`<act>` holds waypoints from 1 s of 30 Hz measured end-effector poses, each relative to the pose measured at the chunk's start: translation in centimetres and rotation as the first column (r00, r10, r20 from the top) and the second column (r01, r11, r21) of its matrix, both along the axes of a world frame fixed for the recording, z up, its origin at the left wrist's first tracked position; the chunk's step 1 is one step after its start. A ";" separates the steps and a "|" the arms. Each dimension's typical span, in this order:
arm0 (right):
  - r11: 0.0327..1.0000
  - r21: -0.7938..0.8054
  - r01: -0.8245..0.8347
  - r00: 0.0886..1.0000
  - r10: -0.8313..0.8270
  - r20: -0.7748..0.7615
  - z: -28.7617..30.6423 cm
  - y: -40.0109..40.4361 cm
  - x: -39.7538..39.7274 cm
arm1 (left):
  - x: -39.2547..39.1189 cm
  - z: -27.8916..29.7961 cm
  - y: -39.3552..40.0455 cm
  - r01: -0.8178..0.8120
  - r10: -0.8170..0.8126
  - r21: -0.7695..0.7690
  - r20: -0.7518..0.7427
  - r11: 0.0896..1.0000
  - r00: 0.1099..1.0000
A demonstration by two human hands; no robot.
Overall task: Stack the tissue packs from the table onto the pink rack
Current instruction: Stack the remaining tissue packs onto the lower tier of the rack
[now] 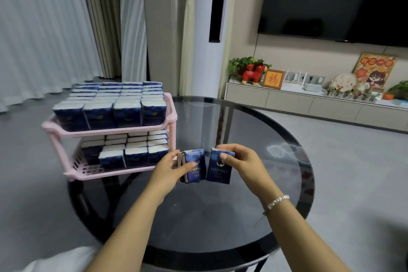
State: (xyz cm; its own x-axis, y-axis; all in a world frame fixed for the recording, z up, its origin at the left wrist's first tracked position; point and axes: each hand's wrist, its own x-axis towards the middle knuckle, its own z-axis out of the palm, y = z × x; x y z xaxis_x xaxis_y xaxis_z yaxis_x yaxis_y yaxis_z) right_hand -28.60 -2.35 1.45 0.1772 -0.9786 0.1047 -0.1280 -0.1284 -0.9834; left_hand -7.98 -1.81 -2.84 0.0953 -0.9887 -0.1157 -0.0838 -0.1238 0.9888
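Over the round black glass table (254, 216), my left hand (169, 169) grips a dark blue tissue pack (195, 161), with more packs stacked behind it against the palm. My right hand (242, 162) pinches another blue tissue pack (217, 172) by its top, just right of the first. Both packs stand upright, close together. The pink two-tier rack (170, 121) stands on the table's left edge. Its top tier is filled with several rows of blue packs (110, 104). On the lower tier (88, 171), blue packs (134, 150) cover the back and right, and the front left is bare.
Beyond the table is grey floor, curtains at the left and a tall white standing unit (207, 28). A low TV cabinet (309, 101) with plants and ornaments runs along the right wall under a large dark screen (335, 0).
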 end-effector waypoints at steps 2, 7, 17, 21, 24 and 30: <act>0.997 -0.030 -0.070 0.998 0.070 -0.003 0.0 0.6 1.4 | 0.7 0.2 1.3 0.025 -0.025 -0.001 -0.047 1.000 0.999; 0.982 -0.135 -0.132 0.989 0.121 -0.088 -0.7 1.4 5.6 | 2.4 0.5 4.0 0.051 -0.056 -0.030 -0.173 0.998 0.983; 0.877 0.101 -0.470 0.876 0.477 -0.069 -2.3 1.0 9.1 | 5.6 -1.1 6.9 0.036 -0.034 -0.026 0.055 0.999 0.998; 0.803 0.146 -0.578 0.761 0.594 -0.260 -2.5 0.2 9.3 | 7.2 -1.8 7.4 0.139 -0.133 -0.021 0.200 0.990 0.971; 0.808 0.106 -0.580 0.704 0.562 -0.434 -2.5 0.1 9.7 | 7.0 -1.7 7.9 0.189 -0.178 -0.001 0.339 0.982 0.924; 0.803 0.072 -0.592 0.597 0.496 -0.630 -1.9 -0.4 9.9 | 5.9 -2.5 8.0 0.201 -0.195 0.045 0.513 0.979 0.836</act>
